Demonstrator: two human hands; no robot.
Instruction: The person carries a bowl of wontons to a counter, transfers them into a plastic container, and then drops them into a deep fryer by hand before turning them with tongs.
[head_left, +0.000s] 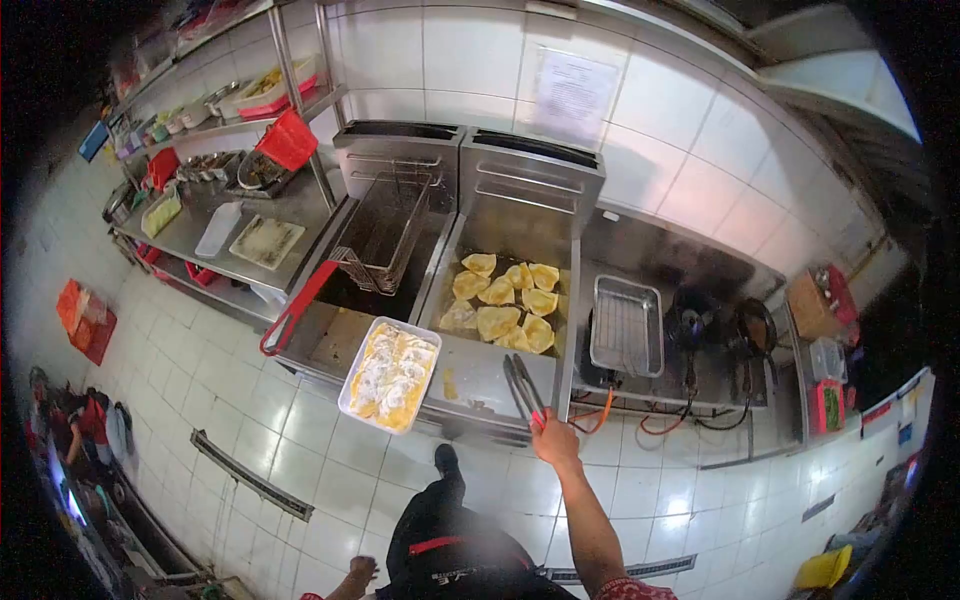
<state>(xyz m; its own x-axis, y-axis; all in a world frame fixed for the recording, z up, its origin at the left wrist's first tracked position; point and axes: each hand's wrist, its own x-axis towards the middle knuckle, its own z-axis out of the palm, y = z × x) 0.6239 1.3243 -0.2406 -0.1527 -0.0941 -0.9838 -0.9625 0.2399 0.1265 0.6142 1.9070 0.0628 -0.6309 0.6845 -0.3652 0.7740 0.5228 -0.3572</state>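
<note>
My right hand (555,440) is wrapped around the handles of a pair of tongs (522,385), which point toward the front of the right fryer. Several yellow folded dumplings (497,291) lie in the oil of that fryer (480,225). My left hand (361,572) hangs low beside my body, loosely curled, with nothing seen in it. A white plastic tub (347,406) of flour-dusted yellow dumplings (388,375) sits at the fryers' front edge, between my hands and the wall.
A wire fry basket (385,230) with a red handle rests over the left fryer. To the right stand a metal tray with a rack (627,325) and a black pan (755,327). A steel counter (205,268) holds containers at left; a drain channel (250,475) crosses the floor.
</note>
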